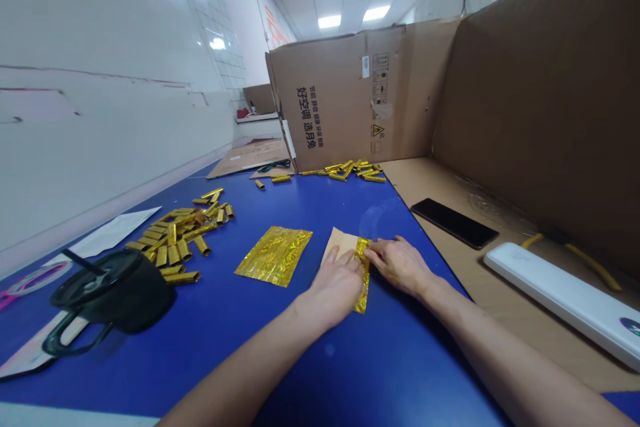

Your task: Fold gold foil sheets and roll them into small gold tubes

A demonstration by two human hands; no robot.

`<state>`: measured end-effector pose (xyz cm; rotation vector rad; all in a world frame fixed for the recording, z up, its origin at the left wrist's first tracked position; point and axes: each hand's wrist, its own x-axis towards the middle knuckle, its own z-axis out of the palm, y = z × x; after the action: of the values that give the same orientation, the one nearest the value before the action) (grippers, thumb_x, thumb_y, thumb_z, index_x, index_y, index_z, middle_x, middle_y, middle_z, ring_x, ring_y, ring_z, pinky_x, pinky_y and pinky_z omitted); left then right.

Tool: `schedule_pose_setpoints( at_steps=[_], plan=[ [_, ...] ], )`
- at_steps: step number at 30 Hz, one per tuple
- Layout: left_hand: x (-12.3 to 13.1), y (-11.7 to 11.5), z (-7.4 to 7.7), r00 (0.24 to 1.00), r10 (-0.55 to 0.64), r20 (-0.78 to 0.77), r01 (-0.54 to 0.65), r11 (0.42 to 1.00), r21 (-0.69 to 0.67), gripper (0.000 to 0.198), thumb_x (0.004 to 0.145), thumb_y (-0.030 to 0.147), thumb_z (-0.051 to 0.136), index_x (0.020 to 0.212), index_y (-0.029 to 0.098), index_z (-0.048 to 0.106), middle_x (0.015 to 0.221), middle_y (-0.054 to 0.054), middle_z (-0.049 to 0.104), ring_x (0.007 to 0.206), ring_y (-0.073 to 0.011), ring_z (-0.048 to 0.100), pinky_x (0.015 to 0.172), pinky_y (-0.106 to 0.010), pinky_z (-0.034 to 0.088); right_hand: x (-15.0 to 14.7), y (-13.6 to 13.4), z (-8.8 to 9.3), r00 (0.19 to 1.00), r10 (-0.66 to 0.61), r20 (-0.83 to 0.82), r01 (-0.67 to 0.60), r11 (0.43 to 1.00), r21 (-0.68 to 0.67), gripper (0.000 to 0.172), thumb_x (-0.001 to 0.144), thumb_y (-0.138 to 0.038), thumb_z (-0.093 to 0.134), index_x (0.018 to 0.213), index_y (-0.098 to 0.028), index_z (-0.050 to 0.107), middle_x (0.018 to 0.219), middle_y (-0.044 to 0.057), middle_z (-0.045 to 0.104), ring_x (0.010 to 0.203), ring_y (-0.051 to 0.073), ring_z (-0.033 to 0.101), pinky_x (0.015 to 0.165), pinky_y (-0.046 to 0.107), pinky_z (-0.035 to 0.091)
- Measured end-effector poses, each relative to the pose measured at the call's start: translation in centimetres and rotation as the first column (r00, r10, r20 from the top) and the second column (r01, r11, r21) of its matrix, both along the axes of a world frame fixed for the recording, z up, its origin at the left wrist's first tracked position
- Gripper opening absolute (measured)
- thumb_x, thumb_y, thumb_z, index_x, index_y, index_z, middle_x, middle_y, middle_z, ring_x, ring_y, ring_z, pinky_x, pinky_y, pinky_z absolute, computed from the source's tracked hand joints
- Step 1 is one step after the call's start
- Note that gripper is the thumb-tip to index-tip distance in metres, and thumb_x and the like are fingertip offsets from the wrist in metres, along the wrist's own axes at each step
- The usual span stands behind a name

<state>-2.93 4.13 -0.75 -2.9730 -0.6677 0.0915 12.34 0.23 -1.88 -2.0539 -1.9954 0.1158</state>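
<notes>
A sheet of gold foil paper (363,290) lies on the blue tabletop, its plain beige back (341,238) facing up and a gold strip folded over along its right side. My left hand (336,285) lies on this sheet with the fingers stretched out, pressing it down. At the folded gold edge, the thumb and fingers of my right hand (401,265) close together on the strip; the fingertips are partly hidden. Just left of my hands is another gold foil sheet (274,255), shiny side up.
Many small rolled gold tubes (173,253) are heaped at the left, more (349,171) at the back. A dark lidded mug (117,290) with a straw stands front left. A phone (454,222) and white power strip (560,300) lie right. Cardboard (345,100) walls the back.
</notes>
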Motion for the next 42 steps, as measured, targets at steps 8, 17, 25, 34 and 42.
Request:
schedule_pose_setpoints(
  at_steps=[8, 17, 25, 34, 42],
  plan=[
    [-0.1, -0.9, 0.2, 0.999, -0.037, 0.008, 0.037, 0.999, -0.023, 0.027, 0.082, 0.017, 0.034, 0.087, 0.011, 0.060, 0.090, -0.013, 0.059, 0.089, -0.0251, 0.051, 0.079, -0.035, 0.039, 0.3, 0.0, 0.1, 0.996, -0.086, 0.040, 0.082, 0.993, 0.082, 0.039, 0.087, -0.037, 0.030, 0.093, -0.018, 0.063, 0.106, 0.011, 0.062, 0.112, 0.026, 0.045, 0.096, 0.047, 0.019],
    [-0.1, -0.7, 0.2, 0.998, -0.057, 0.016, 0.058, 0.995, -0.085, 0.030, 0.074, 0.010, 0.038, 0.100, 0.010, 0.055, 0.099, -0.012, 0.058, 0.098, -0.0235, 0.049, 0.085, -0.032, 0.038, -0.8, -0.4, 0.1, 0.984, 0.126, -0.129, -0.126, 0.992, 0.008, 0.044, 0.089, -0.039, 0.023, 0.088, -0.020, 0.062, 0.092, 0.007, 0.067, 0.087, 0.019, 0.060, 0.073, 0.026, 0.040],
    [-0.5, 0.0, 0.5, 0.999, 0.041, 0.034, -0.038, 0.996, -0.076, 0.028, 0.080, 0.025, 0.041, 0.101, 0.014, 0.056, 0.099, -0.010, 0.059, 0.096, -0.0236, 0.050, 0.085, -0.033, 0.039, 0.2, 0.1, 0.0, 0.992, -0.106, 0.070, 0.109, 0.993, -0.047, 0.039, 0.086, -0.039, 0.030, 0.085, -0.018, 0.062, 0.086, 0.013, 0.067, 0.085, 0.024, 0.061, 0.069, 0.030, 0.042],
    [-0.9, 1.2, -1.1, 0.980, 0.172, 0.101, -0.163, 0.983, -0.089, 0.043, 0.084, 0.026, 0.031, 0.119, 0.005, 0.044, 0.124, -0.017, 0.044, 0.115, -0.0257, 0.039, 0.093, -0.035, 0.035, -1.5, -0.6, 0.1, 0.997, 0.069, 0.022, -0.070, 0.997, 0.043, 0.034, 0.085, -0.030, 0.034, 0.104, -0.015, 0.057, 0.116, 0.012, 0.055, 0.110, 0.023, 0.047, 0.096, 0.037, 0.028],
    [-1.5, 2.5, -1.2, 0.980, 0.170, 0.105, -0.139, 0.957, -0.255, 0.054, 0.084, 0.033, 0.032, 0.131, 0.008, 0.027, 0.138, -0.013, 0.026, 0.127, -0.0192, 0.023, 0.103, -0.029, 0.021, -1.2, -0.4, -1.1, 0.966, 0.233, -0.114, -0.239, 0.970, -0.040, 0.056, 0.085, -0.046, 0.030, 0.127, -0.010, 0.038, 0.134, 0.014, 0.036, 0.126, 0.023, 0.026, 0.102, 0.038, 0.021]
  ],
)
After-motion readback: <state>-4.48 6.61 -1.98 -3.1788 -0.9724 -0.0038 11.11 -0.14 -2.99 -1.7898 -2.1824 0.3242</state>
